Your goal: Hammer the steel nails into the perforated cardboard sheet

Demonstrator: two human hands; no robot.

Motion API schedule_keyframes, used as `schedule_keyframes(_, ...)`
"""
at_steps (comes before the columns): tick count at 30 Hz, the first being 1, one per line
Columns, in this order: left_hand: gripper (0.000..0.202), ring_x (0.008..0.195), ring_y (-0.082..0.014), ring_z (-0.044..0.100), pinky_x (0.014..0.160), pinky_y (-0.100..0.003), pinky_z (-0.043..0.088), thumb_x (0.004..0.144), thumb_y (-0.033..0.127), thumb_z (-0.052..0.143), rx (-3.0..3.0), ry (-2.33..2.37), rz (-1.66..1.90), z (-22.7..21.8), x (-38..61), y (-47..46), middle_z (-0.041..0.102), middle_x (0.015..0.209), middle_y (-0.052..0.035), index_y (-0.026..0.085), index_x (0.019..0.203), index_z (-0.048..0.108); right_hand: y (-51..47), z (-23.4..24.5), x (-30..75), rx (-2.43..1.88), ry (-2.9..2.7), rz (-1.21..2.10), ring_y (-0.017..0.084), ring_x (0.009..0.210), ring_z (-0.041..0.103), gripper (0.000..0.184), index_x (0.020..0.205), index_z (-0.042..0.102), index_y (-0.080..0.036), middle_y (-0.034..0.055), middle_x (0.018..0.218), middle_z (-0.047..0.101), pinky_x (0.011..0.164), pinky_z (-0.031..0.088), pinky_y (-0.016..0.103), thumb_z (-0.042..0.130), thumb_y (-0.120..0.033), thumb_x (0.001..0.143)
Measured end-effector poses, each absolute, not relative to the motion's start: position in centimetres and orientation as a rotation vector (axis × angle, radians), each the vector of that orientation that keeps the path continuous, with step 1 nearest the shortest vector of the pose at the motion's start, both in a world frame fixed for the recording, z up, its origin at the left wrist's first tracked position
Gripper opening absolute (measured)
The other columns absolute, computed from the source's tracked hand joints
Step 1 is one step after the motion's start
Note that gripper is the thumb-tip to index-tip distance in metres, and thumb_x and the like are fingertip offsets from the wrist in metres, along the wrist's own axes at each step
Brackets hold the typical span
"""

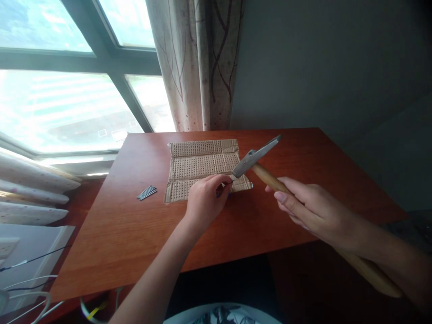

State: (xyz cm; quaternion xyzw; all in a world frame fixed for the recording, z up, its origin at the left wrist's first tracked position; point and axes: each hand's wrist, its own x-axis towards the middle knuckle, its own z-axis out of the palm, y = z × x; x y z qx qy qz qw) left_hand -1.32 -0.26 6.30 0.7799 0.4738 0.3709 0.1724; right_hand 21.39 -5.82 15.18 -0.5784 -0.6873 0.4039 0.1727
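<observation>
My right hand (303, 204) is wrapped around the wooden handle of a hammer (270, 176), and the long handle runs back under my forearm. The grey metal head slants down to the left, its lower end just above my left fingertips; whether it touches them I cannot tell. My left hand (207, 195) pinches a thin nail at the near right part of the cardboard. The fingers hide most of that nail. Under and behind this hand lies a creased sheet of cardboard (192, 166), full of rows of small holes. Several loose nails (147, 192) lie together to its left.
The reddish-brown wooden table (135, 243) stands beside a window (67, 103) and patterned curtains (189, 67). A grey wall (320, 67) rises behind it. Cables (30, 288) and a wall socket (8, 247) are at the lower left, beyond the table's edge.
</observation>
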Motion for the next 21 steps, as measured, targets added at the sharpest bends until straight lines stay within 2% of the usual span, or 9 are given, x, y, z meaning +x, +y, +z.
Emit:
schedule_keyframes(4,0.008,0.062,-0.0111,0.061,0.058,-0.022,0.043,0.085,0.015,0.062,2.232,1.356,1.031,6.42,-1.32,-0.25,0.071,0.074,0.0013,0.020,0.084,0.068,-5.37,15.24,20.95,-1.663,-2.066,1.092,0.010,0.047,0.043,0.031,0.083,0.050,-0.022,-0.0042,0.057,0.048,0.044,0.033,0.023,0.039,-0.045,0.100)
schedule_keyframes(14,0.009,0.063,-0.0115,0.062,0.058,-0.022,0.043,0.085,0.015,0.061,2.236,1.356,1.007,6.24,-1.36,-0.21,0.071,0.075,0.0009,0.020,0.085,0.069,-5.80,15.42,20.56,-1.665,-2.074,0.979,0.012,0.046,0.045,0.027,0.086,0.052,-0.023,-0.0036,0.057,0.050,0.045,0.032,0.025,0.040,-0.042,0.100)
schedule_keyframes(21,0.008,0.063,-0.0125,0.062,0.057,-0.022,0.043,0.085,0.016,0.061,2.253,1.365,0.986,6.22,-1.33,-0.14,0.071,0.075,0.0001,0.020,0.083,0.068,-5.61,15.12,20.37,-1.671,-2.077,0.981,0.011,0.046,0.044,0.027,0.080,0.048,-0.023,-0.0031,0.057,0.051,0.045,0.032,0.025,0.041,-0.040,0.099)
